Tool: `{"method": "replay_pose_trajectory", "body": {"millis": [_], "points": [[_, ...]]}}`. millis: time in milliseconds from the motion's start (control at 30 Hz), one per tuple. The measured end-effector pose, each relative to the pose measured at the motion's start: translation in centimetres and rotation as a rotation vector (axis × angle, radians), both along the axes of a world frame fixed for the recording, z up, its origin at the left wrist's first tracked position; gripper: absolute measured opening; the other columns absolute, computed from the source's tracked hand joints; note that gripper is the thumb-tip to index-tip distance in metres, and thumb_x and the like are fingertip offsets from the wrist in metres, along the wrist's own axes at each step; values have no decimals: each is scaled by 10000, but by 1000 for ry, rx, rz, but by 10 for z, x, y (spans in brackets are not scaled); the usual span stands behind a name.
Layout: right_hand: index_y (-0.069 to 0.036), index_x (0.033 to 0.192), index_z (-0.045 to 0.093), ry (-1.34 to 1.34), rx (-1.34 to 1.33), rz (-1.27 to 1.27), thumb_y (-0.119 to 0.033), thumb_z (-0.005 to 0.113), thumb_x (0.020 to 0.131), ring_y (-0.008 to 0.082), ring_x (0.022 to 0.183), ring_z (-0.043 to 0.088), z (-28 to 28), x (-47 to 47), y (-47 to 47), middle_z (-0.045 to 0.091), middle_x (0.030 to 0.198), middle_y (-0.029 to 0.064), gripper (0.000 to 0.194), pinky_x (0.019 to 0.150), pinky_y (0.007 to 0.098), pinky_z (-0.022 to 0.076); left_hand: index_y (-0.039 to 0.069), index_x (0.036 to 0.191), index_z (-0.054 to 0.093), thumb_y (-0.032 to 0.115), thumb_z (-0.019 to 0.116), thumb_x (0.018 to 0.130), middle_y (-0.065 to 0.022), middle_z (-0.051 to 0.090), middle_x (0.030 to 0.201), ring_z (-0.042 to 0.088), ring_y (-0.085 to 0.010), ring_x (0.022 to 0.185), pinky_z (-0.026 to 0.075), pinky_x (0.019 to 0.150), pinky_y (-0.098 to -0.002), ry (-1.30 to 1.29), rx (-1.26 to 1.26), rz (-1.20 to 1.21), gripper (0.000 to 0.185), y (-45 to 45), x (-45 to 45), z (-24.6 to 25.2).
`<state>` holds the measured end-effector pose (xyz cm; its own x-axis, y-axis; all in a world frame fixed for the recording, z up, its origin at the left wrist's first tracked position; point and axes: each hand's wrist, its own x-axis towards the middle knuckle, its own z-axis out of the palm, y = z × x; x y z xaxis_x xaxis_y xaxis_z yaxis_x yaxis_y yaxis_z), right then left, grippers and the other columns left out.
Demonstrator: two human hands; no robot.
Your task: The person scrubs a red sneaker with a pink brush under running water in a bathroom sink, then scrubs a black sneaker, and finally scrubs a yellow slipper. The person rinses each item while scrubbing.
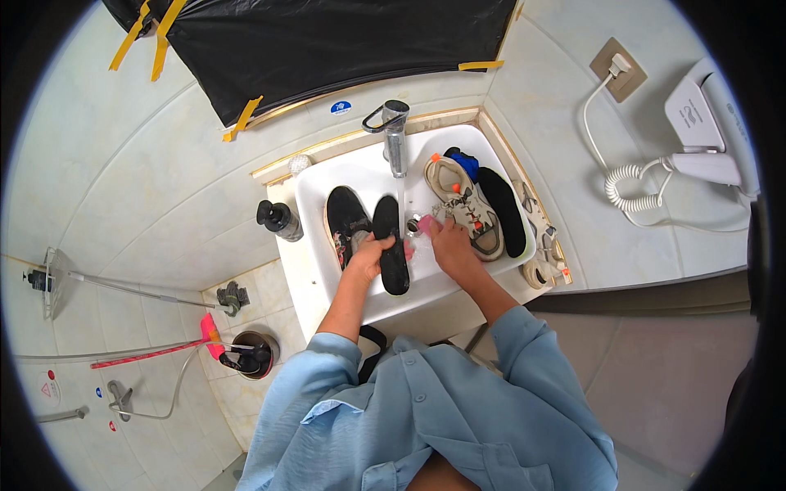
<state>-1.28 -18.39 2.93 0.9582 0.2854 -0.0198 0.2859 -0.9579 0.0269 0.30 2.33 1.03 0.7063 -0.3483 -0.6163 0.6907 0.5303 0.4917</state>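
Observation:
My left hand (366,256) grips a black shoe insole (389,215) by its middle and holds it lengthwise over the white washbasin (313,264). In my right hand (453,245) is a small pink scrubbing tool (428,224), its exact kind hard to tell, near the drain. Water runs from the chrome faucet (396,141) just beside the insole. A black shoe with a floral pattern (345,212) leans in the basin's left side, partly behind my left hand. On the right lie a beige lace-up sneaker (485,221) and a second black insole (505,215).
A dark pump bottle (281,222) stands on the left ledge. Blue-and-black fabric (463,164) lies at the basin's back right. Another beige shoe (543,251) rests on the right ledge. A bucket (270,347) holding dark shoes is on the floor; a hair dryer (706,166) hangs at right.

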Motion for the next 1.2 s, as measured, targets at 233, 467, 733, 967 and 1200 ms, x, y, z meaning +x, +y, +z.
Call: {"method": "replay_pose_trajectory", "body": {"millis": [233, 467, 733, 967, 1200], "points": [[-134, 1280, 461, -24, 649, 29, -155, 592, 881, 424, 812, 577, 16, -3, 6, 496, 980, 233, 420, 703, 484, 494, -58, 1239, 386, 91, 682, 808, -268, 572, 1169, 633, -373, 991, 508, 897, -433, -409, 1281, -151, 544, -28, -18, -2], [-192, 1333, 461, 321, 468, 318, -164, 523, 922, 396, 759, 605, 20, -16, 21, 498, 961, 220, 417, 662, 464, 515, -101, 1274, 317, 143, 675, 774, -343, 599, 1074, 571, -456, 1075, 445, 943, -439, -462, 1348, -380, 662, -11, -37, 16], [-8, 1307, 451, 90, 184, 294, -93, 512, 868, 370, 696, 637, -8, 28, 55, 525, 929, 253, 452, 602, 414, 547, -155, 1241, 349, 96, 568, 813, -338, 618, 992, 676, -402, 716, 557, 513, -417, -330, 1234, -439, 542, -15, -29, 32], [-10, 1334, 403, 221, 326, 236, -105, 499, 866, 483, 739, 613, -2, 18, 62, 510, 1003, 316, 486, 664, 516, 537, -48, 1220, 527, 214, 601, 839, -314, 605, 1108, 603, -426, 1037, 507, 870, -447, -264, 1276, -320, 468, -17, -33, 21], [-25, 1362, 371, 55, 285, 161, -65, 490, 871, 394, 701, 632, -15, 40, 63, 524, 928, 283, 507, 587, 444, 544, -79, 937, 638, 201, 540, 910, -302, 652, 944, 666, -437, 771, 559, 704, -459, -296, 1393, -405, 299, -20, -30, 13]]}}
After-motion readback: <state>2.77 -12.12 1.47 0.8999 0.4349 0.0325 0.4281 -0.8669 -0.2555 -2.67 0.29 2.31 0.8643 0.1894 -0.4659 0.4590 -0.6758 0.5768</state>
